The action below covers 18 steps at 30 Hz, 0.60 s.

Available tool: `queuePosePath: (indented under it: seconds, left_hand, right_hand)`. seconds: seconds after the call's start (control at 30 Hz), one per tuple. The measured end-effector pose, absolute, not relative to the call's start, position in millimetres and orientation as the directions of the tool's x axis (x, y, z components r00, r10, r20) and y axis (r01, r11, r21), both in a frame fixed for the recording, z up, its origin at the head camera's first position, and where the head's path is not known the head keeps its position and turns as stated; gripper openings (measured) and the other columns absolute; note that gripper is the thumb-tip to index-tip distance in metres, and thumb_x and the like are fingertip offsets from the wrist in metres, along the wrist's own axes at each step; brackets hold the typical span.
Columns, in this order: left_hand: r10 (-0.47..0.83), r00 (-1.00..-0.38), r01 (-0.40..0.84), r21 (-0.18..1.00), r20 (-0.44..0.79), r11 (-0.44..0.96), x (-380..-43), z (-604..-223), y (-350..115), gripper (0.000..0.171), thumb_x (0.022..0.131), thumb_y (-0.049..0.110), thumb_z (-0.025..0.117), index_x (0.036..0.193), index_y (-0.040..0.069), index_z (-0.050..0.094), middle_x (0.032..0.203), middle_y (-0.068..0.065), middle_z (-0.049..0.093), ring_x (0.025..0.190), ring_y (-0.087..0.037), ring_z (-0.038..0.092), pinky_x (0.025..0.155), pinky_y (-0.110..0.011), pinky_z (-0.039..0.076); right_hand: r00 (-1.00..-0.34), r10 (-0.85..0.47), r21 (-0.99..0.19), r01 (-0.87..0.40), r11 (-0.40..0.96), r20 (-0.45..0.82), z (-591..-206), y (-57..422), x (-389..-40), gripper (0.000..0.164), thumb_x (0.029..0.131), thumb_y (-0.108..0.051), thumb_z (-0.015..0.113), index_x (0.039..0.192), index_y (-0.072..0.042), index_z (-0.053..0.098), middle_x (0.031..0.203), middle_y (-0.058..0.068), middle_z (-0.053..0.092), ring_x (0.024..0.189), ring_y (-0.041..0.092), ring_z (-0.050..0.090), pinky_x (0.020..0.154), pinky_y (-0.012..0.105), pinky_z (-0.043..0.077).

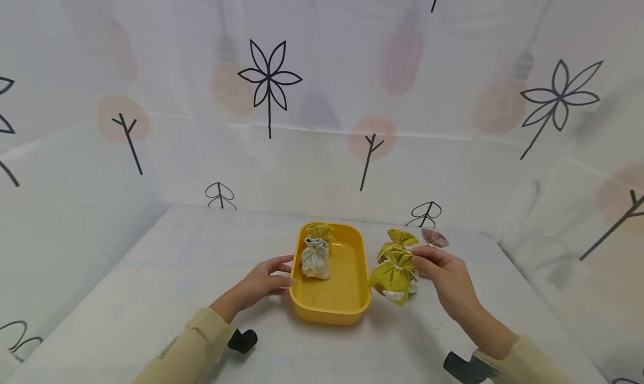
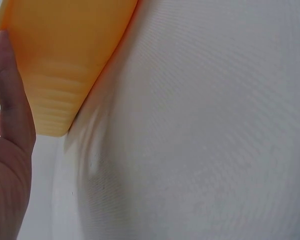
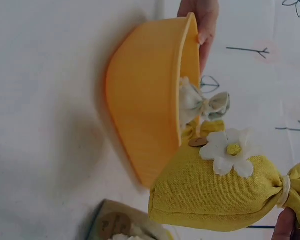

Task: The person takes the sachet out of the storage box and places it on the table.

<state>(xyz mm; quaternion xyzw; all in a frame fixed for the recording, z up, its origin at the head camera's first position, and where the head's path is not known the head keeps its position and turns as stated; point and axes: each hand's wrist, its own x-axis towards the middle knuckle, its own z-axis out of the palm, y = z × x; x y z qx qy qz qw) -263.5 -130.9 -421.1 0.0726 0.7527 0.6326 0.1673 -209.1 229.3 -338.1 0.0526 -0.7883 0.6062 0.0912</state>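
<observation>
A yellow plastic tub [image 1: 342, 294] stands on the white table. My left hand [image 1: 264, 280] touches its left side, fingers at the rim; one finger [image 2: 10, 90] lies straight along the outer wall in the left wrist view. Inside the tub, a white drawstring pouch [image 1: 315, 261] stands at the left with a yellow-green one [image 1: 322, 231] behind it. My right hand [image 1: 448, 278] pinches the gathered top of another yellow-green pouch [image 3: 220, 192], just right of the tub. This pouch carries a white fabric flower [image 3: 233, 151] and hangs above the table.
Behind the held pouch stand another yellow-green pouch [image 1: 399, 237] and a pink-topped pouch [image 1: 434, 237], partly hidden by the right hand. A brownish pouch [image 3: 135, 215] shows low in the right wrist view. A patterned white sheet [image 1: 312, 166] encloses the table's back and sides.
</observation>
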Motion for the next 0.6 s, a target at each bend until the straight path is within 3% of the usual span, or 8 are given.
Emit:
queuePosePath:
  seconds: [0.27,0.6]
  left_hand:
    - [0.313,-0.936,-0.102,0.974,-0.163,0.203,-263,-420,-130,0.067,0.084,0.017,0.070,0.142,0.011,0.038,0.120,-0.014,0.050,0.090,-0.021,0.061,0.079,-0.033,0.054]
    - [0.313,-0.936,-0.102,0.975,-0.161,0.198,-263,-420,-130,0.067,0.084,0.017,0.070,0.142,0.010,0.038,0.120,-0.014,0.050,0.090,-0.021,0.062,0.078,-0.033,0.054]
  right_hand:
    - [-0.978,0.081,-0.939,-0.157,0.305,0.190,-344,257,-210,0.037,0.092,-0.021,0.060,0.114,0.008,0.057,0.096,-0.013,0.060,0.089,0.001,0.057,0.079,0.014,0.048]
    - [-0.979,0.054,-0.899,-0.159,0.407,0.198,-352,296,-212,0.040,0.092,-0.026,0.059,0.111,0.009,0.059,0.089,-0.013,0.065,0.083,0.001,0.059,0.074,0.011,0.046]
